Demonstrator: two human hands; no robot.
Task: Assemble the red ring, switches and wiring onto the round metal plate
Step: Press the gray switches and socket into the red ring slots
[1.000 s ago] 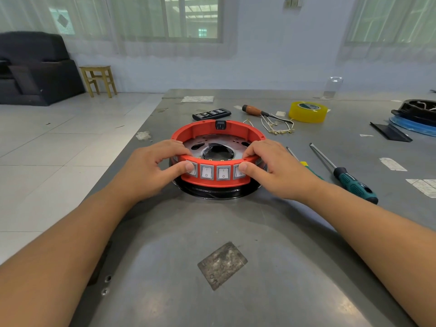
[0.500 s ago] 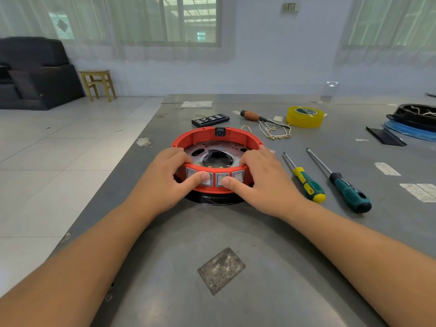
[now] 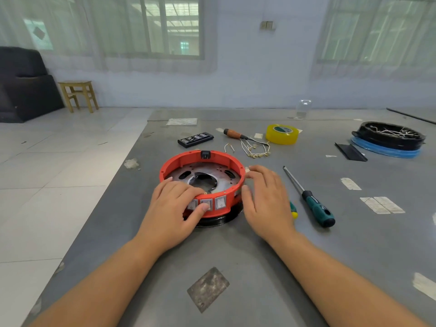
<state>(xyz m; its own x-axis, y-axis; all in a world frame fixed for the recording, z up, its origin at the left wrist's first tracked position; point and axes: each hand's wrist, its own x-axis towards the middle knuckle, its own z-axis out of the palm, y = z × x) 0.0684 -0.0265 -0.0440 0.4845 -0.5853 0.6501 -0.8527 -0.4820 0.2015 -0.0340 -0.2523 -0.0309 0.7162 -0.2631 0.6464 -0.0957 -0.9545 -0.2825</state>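
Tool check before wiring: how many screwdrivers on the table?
3: wooden-handled screwdriver at the back by the yellow tape; teal-handled screwdriver right of the right hand; yellow-and-green screwdriver, mostly hidden under that hand.

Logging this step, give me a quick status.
Left hand grips red ring at switches. Right hand open beside ring. Wiring still loose on table.

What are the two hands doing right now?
Left hand: grips the red ring, fingers over its rim, thumb on a switch.
Right hand: open, fingers relaxed beside the ring, holding nothing.
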